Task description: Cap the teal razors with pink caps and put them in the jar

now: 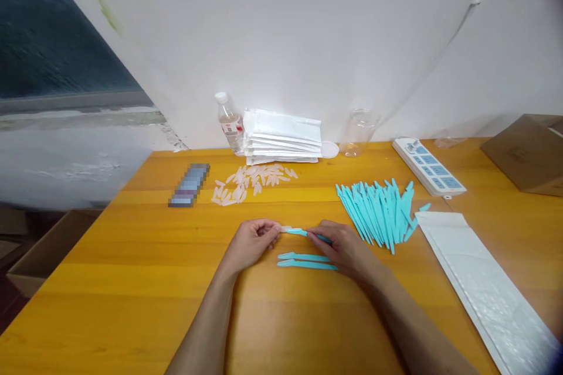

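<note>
My left hand (256, 239) pinches a small translucent pinkish blade cap (285, 228) between thumb and fingertips. A turquoise eyebrow razor (297, 232) is gripped in my right hand (336, 241), its blade end pointing left and meeting the cap. I cannot tell how far the cap sits over the blade. Just below my hands, two more turquoise razors (303, 265) lie side by side on the table, partly behind my right hand. To the right spreads a heap of turquoise razors (380, 214). Loose caps (246, 181) are scattered beyond my left hand.
Along the wall stand a water bottle (230, 126), a stack of white packets (284, 137) and a clear jar (357, 133). A phone (189, 186) lies left. On the right are a power strip (428, 167), a white padded envelope (484, 287) and a cardboard box (525, 152).
</note>
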